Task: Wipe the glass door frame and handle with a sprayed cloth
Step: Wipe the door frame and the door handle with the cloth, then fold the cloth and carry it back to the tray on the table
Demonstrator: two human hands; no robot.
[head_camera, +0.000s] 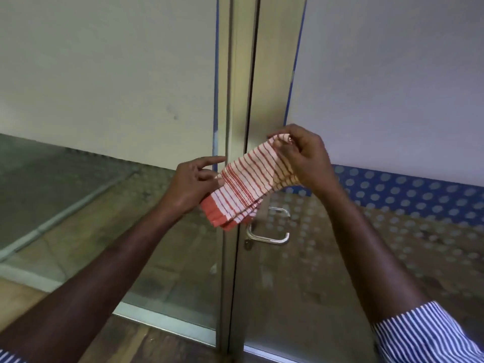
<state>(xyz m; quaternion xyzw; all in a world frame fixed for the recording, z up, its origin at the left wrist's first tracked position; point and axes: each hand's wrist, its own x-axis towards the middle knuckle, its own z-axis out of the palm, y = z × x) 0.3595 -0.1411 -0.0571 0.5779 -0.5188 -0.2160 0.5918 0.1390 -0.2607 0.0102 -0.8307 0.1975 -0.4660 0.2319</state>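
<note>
A folded cloth (pixel 243 187) with red and white stripes and a red border is stretched between both hands in front of the door. My right hand (pixel 306 158) pinches its upper end. My left hand (pixel 192 184) grips its lower left side, index finger pointing at the frame. The pale metal door frame (pixel 241 74) runs vertically through the middle, with a dark gap between the two door leaves. A curved silver handle (pixel 272 238) sits on the right leaf just below the cloth, a small lock piece (pixel 247 244) beside it. No spray bottle is in view.
Glass panels flank the frame: frosted white above, clear below on the left (pixel 104 74), and with a blue dotted band (pixel 406 189) on the right. Blue tape edges the frame. A wooden floor (pixel 146 339) lies below. Striped shirt sleeves cover my arms near the bottom edge.
</note>
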